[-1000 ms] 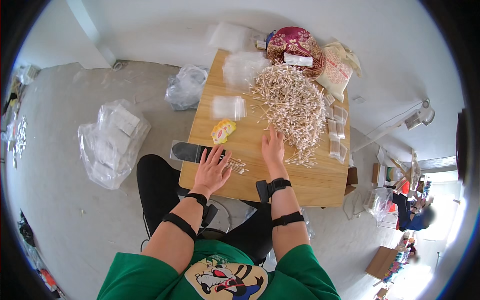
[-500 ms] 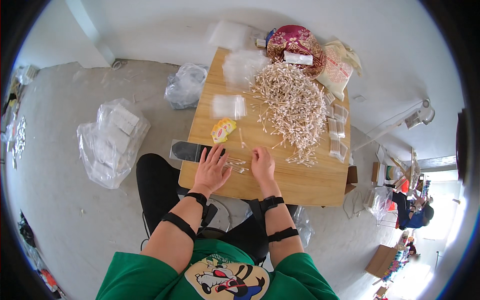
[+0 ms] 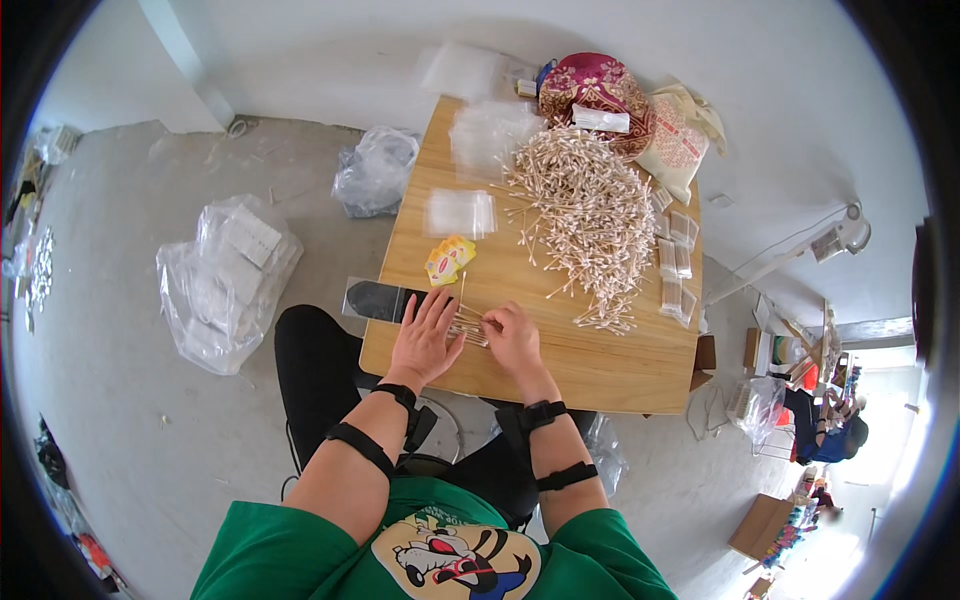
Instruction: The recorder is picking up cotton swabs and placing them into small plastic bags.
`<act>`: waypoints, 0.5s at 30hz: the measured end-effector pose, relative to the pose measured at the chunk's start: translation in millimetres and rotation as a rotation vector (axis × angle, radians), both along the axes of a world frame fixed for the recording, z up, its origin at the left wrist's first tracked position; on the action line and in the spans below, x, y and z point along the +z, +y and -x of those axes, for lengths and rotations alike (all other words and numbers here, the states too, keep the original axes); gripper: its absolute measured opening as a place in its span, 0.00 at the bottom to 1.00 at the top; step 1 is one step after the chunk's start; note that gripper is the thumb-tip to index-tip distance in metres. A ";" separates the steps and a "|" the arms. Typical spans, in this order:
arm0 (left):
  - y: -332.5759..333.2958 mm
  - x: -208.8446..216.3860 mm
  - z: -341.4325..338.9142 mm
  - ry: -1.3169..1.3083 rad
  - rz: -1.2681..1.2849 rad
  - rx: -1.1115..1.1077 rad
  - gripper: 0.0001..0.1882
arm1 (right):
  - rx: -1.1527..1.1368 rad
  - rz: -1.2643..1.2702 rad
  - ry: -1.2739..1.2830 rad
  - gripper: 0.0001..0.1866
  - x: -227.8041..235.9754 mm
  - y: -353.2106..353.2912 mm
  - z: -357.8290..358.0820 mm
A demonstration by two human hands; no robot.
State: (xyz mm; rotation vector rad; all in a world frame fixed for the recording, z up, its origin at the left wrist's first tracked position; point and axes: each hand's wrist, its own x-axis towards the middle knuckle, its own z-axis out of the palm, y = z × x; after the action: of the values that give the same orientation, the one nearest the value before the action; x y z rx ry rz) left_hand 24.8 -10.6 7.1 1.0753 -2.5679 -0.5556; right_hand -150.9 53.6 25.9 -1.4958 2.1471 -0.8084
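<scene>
My left hand (image 3: pixel 428 335) lies flat with its fingers stretched out, over the end of a clear plastic sleeve with a dark insert (image 3: pixel 376 299). Beside its thumb is a small bundle of cotton swabs (image 3: pixel 472 331), partly under the palm. My right hand (image 3: pixel 514 336) is pinched at the near end of this bundle, and a thin swab stick appears to run from its fingertips toward my left hand. Another single swab (image 3: pixel 463 284) lies just past my left fingertips. Beyond my left hand sit yellow printed cards (image 3: pixel 450 260).
A big heap of loose cotton swabs (image 3: pixel 585 205) covers the table's far right. Filled clear packs (image 3: pixel 675 258) line the right edge. Flat clear bags (image 3: pixel 460 213) lie on the left. A patterned cushion (image 3: pixel 596 85) and cloth sack (image 3: pixel 673 137) stand behind; a stuffed plastic bag (image 3: pixel 228 285) rests on the floor.
My right hand has moved left, to the small bundle of swabs. The lone swab that lay between my hands now lies closer to my left fingertips. My left hand stays in place.
</scene>
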 end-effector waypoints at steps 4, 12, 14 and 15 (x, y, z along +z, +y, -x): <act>-0.1 1.6 0.8 0.010 0.002 0.004 0.30 | -0.142 0.023 -0.030 0.03 -2.4 -1.5 10.0; -0.7 4.8 -0.9 -0.008 0.027 -0.009 0.30 | -0.021 -0.026 0.062 0.05 0.0 -14.8 13.9; 0.1 3.7 -0.2 -0.017 0.050 -0.024 0.30 | -0.087 -0.043 0.007 0.05 1.0 -30.1 9.5; 0.3 2.3 0.6 -0.012 0.062 -0.033 0.30 | -0.056 -0.069 0.040 0.07 1.9 -40.0 8.0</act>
State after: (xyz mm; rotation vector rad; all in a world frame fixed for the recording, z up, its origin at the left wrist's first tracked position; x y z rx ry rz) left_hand 24.2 -10.2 9.4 1.0208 -2.5989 -0.4757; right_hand -158.9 13.6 27.8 -1.4353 2.2321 -0.7215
